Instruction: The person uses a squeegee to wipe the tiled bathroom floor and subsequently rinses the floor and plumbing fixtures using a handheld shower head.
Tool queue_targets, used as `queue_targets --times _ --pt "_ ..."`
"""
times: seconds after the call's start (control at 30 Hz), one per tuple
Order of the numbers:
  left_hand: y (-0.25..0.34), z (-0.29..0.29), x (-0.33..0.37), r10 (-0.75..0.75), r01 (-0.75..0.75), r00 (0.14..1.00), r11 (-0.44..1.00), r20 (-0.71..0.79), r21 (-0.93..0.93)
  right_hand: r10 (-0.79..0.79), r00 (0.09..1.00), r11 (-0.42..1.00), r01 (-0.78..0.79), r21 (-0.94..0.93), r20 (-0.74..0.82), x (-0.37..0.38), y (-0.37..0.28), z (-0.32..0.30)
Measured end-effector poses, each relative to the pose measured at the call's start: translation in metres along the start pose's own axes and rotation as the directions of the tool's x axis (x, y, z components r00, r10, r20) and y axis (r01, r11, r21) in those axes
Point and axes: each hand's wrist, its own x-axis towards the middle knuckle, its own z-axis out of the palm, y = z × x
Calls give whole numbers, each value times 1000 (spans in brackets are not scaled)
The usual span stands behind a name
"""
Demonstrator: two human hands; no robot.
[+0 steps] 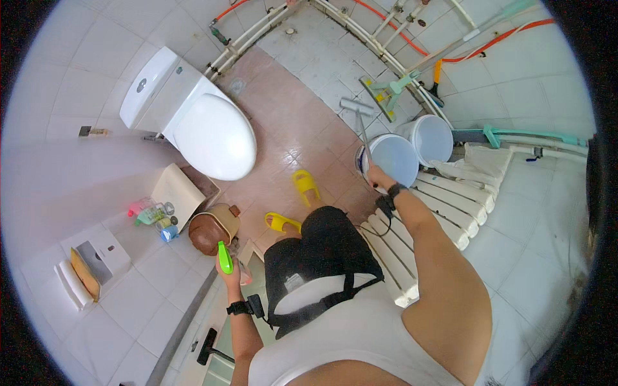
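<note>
while the left hand [229, 278] closes around a green-headed spray bottle [224, 258], the right hand [380, 178] clasps a grey t-shaped squeegee [356, 107].

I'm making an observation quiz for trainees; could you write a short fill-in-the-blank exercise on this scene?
1. The left hand holds a spray bottle with a bright ____ head.
2. The right hand grips the ____ of a grey-headed tool.
3. The slippers are ____ in colour.
4. The number of white buckets is ____.

Missing words: green; handle; yellow; two.
</note>
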Motion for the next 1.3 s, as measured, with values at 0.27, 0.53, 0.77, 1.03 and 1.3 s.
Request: queue_targets --times 0.27,0.53,0.77,1.03,1.3 --pt "10 19 19 -79 85 987 996 141 -37 -286 946 949 258 -182 -150 -11 41 11" --pt "33 40 32 -103 118 991 976 90 -180 -336 900 643 434 -631 276 -61 86 23" --pt "17 25 22 -80 85 994 994 76 -69 -64 997 946 72 -317 36 102 -82 -61" --pt "30 5 21 -155 159 984 986 84 -40 -79 992 898 114 -424 98 97 -66 -38" --pt "21 5 39 -72 83 994 987 85 -135 -71 954 845 212 -490 290 -119 120 38"
